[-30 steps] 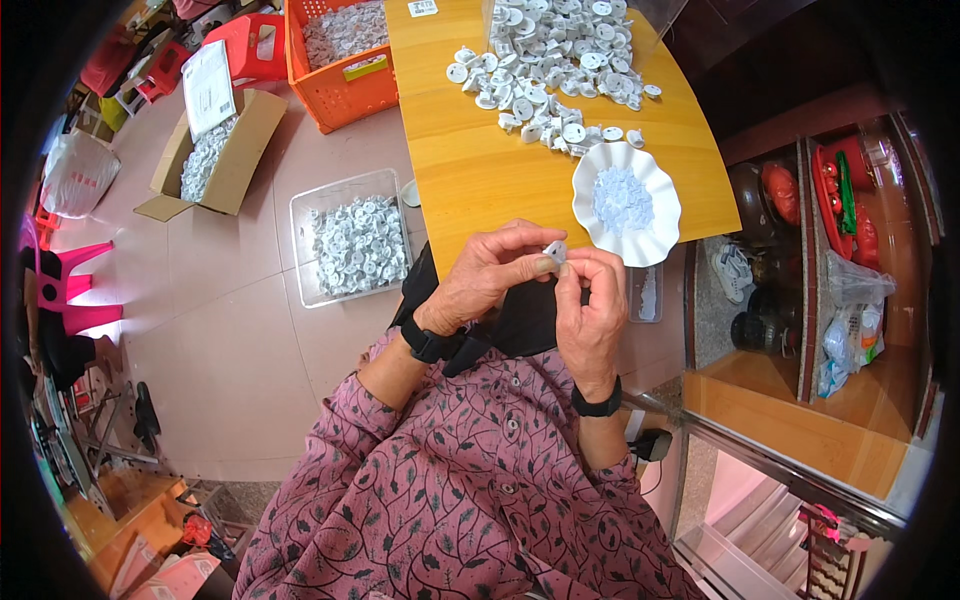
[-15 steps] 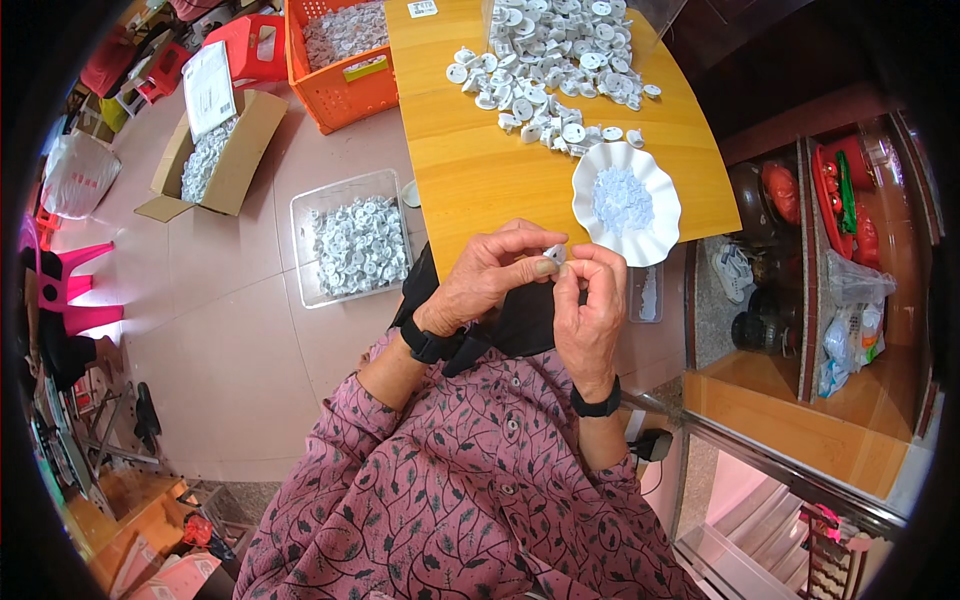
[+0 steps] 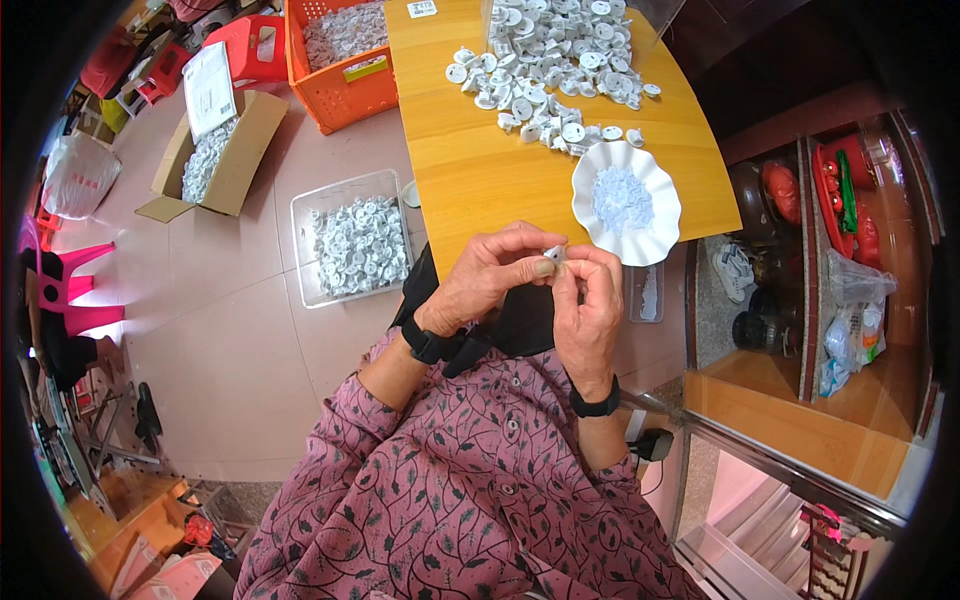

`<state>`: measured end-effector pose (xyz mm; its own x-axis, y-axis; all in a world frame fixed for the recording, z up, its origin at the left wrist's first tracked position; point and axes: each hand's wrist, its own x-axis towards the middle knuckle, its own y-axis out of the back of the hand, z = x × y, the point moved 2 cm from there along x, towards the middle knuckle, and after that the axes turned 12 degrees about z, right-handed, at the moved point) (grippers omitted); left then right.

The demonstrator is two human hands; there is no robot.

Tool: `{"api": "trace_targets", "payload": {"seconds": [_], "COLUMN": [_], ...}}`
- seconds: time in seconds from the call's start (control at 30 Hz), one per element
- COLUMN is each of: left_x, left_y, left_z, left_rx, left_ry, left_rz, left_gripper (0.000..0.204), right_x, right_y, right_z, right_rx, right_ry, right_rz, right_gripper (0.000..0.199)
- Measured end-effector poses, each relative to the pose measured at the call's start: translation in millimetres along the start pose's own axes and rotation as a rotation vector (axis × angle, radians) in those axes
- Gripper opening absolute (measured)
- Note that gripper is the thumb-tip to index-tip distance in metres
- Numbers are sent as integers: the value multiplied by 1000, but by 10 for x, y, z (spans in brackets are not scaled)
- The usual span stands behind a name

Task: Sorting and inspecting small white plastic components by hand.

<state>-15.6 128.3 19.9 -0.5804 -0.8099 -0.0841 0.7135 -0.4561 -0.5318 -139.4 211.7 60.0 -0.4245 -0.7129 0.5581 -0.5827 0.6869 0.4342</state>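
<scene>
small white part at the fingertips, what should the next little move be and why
Perhaps the right hand should press gently against the small white part while the left hand steadies it: the left thumb and fingers pinch the part, and the right fingertips come right up to it. Whether they hold anything themselves is too small to tell.

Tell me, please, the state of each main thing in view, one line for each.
Left hand: closed, pinching a small white part
Right hand: closed at the same part
Scalloped plate: upright, holding pale pieces
Pile of white parts: loose, scattered
Clear bin: open, holding white parts
Cardboard box: open, flap out
Orange crate: open, loaded
</scene>
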Motion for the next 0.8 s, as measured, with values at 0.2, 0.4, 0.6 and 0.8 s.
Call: {"api": "trace_targets", "payload": {"seconds": [0.2, 0.4, 0.6, 0.8], "left_x": [-7, -12, -8, -13], "left_y": [25, 22, 17, 26], "left_z": [-2, -13, -2, -15], "left_rx": [-77, -102, -20, -67], "left_ry": [65, 79, 43, 56], "left_rz": [27, 42, 33, 18], "left_gripper": [32, 34, 33, 33], "right_x": [-1, 1, -9, 9], "right_y": [-1, 0, -9, -14], "right_z": [16, 34, 81, 40], "right_rx": [232, 238, 185, 180], "right_ry": [-185, -170, -135, -121], "right_rz": [-26, -13, -15, 12], "right_gripper": [5, 5, 7, 8]}}
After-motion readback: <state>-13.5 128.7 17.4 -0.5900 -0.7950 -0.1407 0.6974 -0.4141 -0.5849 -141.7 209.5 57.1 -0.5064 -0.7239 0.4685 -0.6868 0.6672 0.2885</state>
